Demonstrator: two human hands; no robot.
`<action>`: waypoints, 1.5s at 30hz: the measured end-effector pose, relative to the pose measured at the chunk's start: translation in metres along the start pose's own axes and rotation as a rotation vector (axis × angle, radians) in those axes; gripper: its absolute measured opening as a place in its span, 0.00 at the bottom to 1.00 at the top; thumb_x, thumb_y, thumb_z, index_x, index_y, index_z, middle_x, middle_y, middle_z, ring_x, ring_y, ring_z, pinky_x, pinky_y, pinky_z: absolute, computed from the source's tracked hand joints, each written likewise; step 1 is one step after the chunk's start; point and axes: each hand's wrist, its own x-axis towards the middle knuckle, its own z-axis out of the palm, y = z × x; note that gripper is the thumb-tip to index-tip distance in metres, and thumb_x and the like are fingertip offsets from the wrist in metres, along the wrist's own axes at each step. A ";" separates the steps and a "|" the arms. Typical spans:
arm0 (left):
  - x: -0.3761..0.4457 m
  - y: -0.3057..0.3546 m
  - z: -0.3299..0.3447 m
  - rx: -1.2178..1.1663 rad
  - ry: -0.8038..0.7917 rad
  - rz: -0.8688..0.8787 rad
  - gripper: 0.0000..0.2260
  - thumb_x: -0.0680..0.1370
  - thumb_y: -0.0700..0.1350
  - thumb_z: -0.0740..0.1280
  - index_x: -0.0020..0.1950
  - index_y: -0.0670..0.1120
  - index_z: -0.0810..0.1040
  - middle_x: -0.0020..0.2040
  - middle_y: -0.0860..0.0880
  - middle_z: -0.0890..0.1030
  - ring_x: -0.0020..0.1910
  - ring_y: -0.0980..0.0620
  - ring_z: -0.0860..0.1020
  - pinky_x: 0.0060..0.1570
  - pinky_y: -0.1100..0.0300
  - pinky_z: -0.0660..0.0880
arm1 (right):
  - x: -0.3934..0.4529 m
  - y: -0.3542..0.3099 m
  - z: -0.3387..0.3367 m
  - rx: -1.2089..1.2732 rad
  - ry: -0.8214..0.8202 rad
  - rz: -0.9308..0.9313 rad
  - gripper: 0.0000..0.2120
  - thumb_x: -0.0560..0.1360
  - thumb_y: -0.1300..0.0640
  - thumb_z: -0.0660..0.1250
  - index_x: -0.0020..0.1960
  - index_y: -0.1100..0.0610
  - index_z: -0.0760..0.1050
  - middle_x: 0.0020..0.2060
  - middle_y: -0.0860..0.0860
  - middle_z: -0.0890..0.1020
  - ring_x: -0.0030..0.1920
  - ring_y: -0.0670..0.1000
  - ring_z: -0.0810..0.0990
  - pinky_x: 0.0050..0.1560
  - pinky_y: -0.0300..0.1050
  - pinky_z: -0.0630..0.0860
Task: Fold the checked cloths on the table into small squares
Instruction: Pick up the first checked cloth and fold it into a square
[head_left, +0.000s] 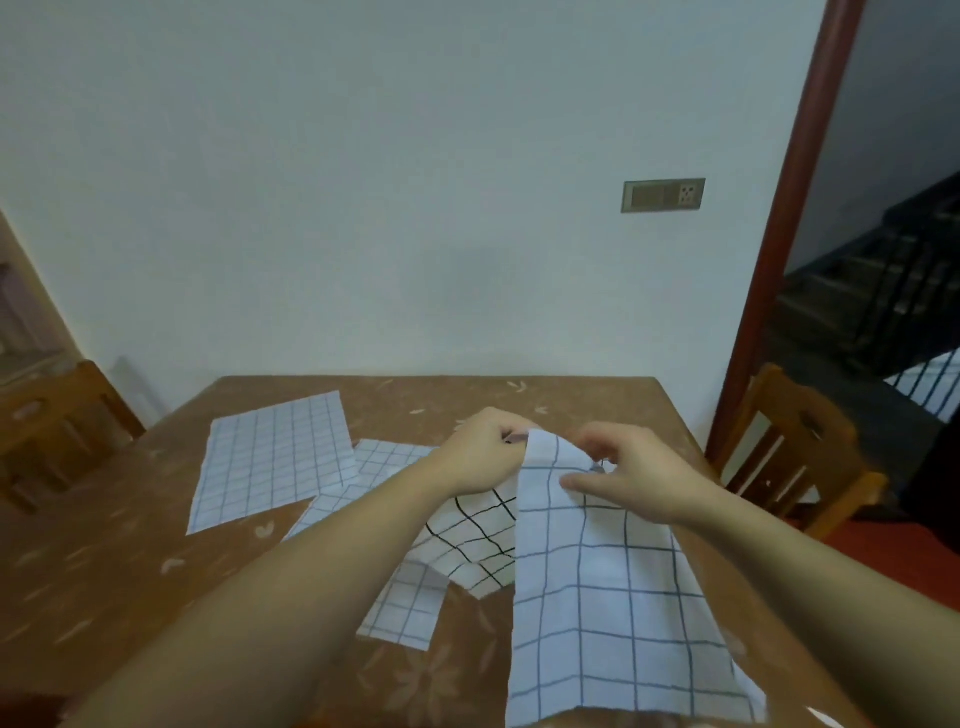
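Right now both hands hold one checked cloth up by its far edge: the left hand pinches one corner, the right hand grips the edge just beside it, fingers curled. The cloth drapes toward the person over the surface. Other cloths lie flat to the left (one black-lined piece sits under the arms). To fold well, I'd judge: spread the hands to both corners, match edges along the grid lines, then lay it down and crease.
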 end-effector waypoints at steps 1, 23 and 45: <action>0.000 0.003 -0.004 -0.010 -0.012 -0.015 0.18 0.78 0.47 0.68 0.27 0.54 0.73 0.28 0.58 0.73 0.29 0.58 0.69 0.35 0.65 0.65 | 0.001 -0.002 -0.003 -0.019 0.007 -0.037 0.08 0.73 0.50 0.73 0.43 0.54 0.81 0.37 0.46 0.81 0.38 0.43 0.77 0.44 0.43 0.74; -0.016 0.036 -0.035 0.183 0.041 -0.186 0.17 0.72 0.51 0.74 0.30 0.46 0.72 0.28 0.52 0.66 0.27 0.54 0.63 0.30 0.59 0.58 | -0.006 -0.026 -0.019 0.108 0.200 -0.095 0.24 0.67 0.45 0.78 0.59 0.41 0.73 0.48 0.37 0.81 0.45 0.40 0.79 0.44 0.35 0.77; -0.031 0.039 -0.061 0.281 -0.011 -0.188 0.16 0.70 0.52 0.76 0.43 0.40 0.81 0.36 0.48 0.75 0.35 0.52 0.72 0.37 0.58 0.66 | 0.002 -0.028 -0.031 0.458 0.212 0.036 0.16 0.70 0.51 0.75 0.38 0.65 0.79 0.31 0.54 0.73 0.34 0.49 0.70 0.39 0.46 0.65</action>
